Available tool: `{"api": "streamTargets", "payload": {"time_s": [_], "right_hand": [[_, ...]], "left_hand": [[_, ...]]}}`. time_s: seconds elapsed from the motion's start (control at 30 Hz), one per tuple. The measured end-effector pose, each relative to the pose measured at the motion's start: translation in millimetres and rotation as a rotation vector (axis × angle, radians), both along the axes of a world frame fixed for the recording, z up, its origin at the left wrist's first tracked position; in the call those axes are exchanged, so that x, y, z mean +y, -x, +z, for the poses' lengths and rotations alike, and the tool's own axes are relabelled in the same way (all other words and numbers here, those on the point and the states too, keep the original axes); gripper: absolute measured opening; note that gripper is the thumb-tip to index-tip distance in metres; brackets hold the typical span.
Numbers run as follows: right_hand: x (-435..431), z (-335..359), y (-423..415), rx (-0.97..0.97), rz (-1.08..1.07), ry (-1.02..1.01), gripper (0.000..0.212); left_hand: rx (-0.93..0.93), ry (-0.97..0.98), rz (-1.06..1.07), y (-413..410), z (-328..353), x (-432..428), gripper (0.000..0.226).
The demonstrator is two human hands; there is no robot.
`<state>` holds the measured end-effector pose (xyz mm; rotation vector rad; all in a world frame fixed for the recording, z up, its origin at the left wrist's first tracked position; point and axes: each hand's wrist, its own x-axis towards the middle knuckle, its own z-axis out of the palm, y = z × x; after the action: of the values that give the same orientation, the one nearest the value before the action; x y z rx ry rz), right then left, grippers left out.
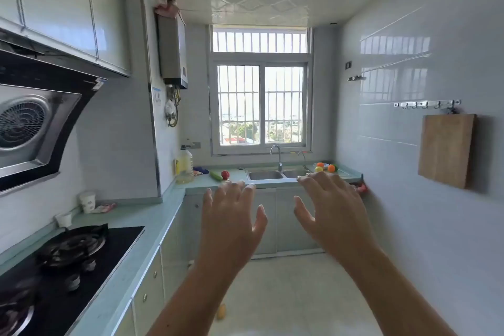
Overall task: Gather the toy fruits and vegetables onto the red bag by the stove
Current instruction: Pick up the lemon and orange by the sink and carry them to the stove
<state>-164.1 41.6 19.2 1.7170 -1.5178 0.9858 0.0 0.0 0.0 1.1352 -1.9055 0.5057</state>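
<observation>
Bright daylight floods in from the barred window point(260, 103) at 12 o'clock, which is blown out to near white. Its glare reflects on the glossy wall tiles point(395, 68) at 2 o'clock. Wide-angle distortion bows the cabinets point(62, 5) at 10 o'clock. The stove point(68, 262) at 8 o'clock is smeared with blur.

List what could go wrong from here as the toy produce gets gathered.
1. The toys lie in separate spots: a cucumber and tomato left of the sink, a cluster to its right. One may get missed.
2. A yellow piece on the floor might be overlooked or stepped on.
3. Both the left hand and right hand are empty; round toys carried together could roll off.
</observation>
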Motion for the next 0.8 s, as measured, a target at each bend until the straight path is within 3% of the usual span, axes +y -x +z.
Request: {"api": "streamTargets", "payload": {"time_s": [0.37,0.8], "right_hand": [[-78,-52,49,-0.035,-0.07,-0.054,0.041],[-237,-62,219,-0.039,-0.095,-0.041,0.043]], "left_hand": [[0.052,0.04,-0.089,59,-39,-83,0.047],[0.048,-0.012,-0.152,239,-46,-249,0.046]]}}
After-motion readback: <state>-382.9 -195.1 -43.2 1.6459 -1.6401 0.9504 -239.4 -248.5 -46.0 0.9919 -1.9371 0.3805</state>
